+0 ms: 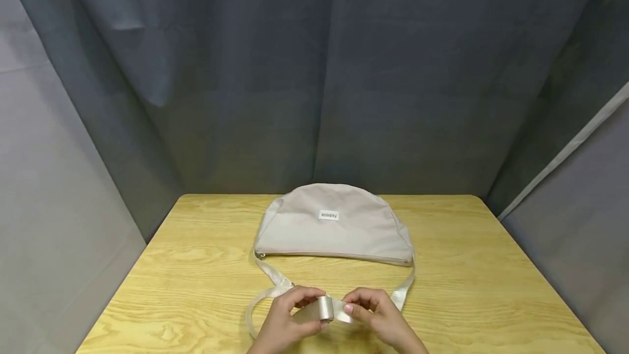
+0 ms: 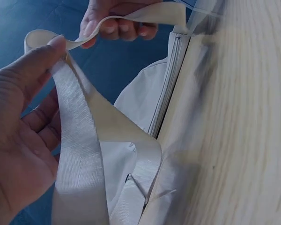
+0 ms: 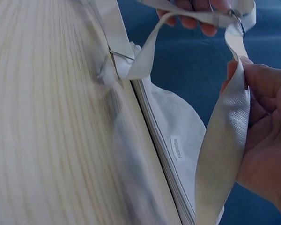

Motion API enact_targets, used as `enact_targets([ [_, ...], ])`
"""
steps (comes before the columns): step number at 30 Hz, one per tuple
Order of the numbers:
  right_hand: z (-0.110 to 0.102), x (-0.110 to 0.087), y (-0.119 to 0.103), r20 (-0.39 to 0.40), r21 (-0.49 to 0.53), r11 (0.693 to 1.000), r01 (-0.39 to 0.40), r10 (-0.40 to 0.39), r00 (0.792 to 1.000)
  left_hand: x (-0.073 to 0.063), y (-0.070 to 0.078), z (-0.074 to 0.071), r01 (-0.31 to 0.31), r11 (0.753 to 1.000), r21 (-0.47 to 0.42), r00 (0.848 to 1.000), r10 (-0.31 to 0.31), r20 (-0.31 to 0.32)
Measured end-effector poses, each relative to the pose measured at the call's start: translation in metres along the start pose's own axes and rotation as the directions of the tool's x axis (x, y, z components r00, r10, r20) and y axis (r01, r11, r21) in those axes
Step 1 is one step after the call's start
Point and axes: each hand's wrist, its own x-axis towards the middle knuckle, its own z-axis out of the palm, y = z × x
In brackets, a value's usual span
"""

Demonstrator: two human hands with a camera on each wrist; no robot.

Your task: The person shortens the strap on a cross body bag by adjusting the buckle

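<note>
A pale beige bag [image 1: 295, 234] with a white label lies on the table, its zipped edge toward me. Its webbing strap [image 2: 82, 154] runs from both ends of the bag to my hands, raised in front of it. With finger and thumb, my left hand [image 1: 287, 316] pinches a folded loop of the strap beside a metal slider buckle [image 3: 236, 17]. Just to the right, my right hand [image 1: 378, 318] pinches the strap between thumb and fingers. In the right wrist view, a twisted length of strap hangs below that hand.
The wood-grain table [image 1: 467, 277] extends to both sides of the bag. Dark curtains [image 1: 314, 81] stand behind its far edge, and grey panels [image 1: 54, 168] flank it. Near the bag's left end, another metal ring [image 2: 136, 187] joins the strap pieces.
</note>
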Motion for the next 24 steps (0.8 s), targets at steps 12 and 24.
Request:
enact_targets([
  [12, 0.002, 0.004, -0.004, 0.008, -0.031, 0.996, -0.087, 0.088, 0.996, 0.004, 0.005, 0.003, 0.009, 0.999, 0.043, 1.0, -0.008, -0.004],
  [24, -0.01, -0.002, 0.004, 0.012, -0.076, 0.993, -0.089, 0.09, 0.996, 0.001, 0.003, 0.001, 0.006, 0.999, 0.04, 0.999, -0.005, -0.034],
])
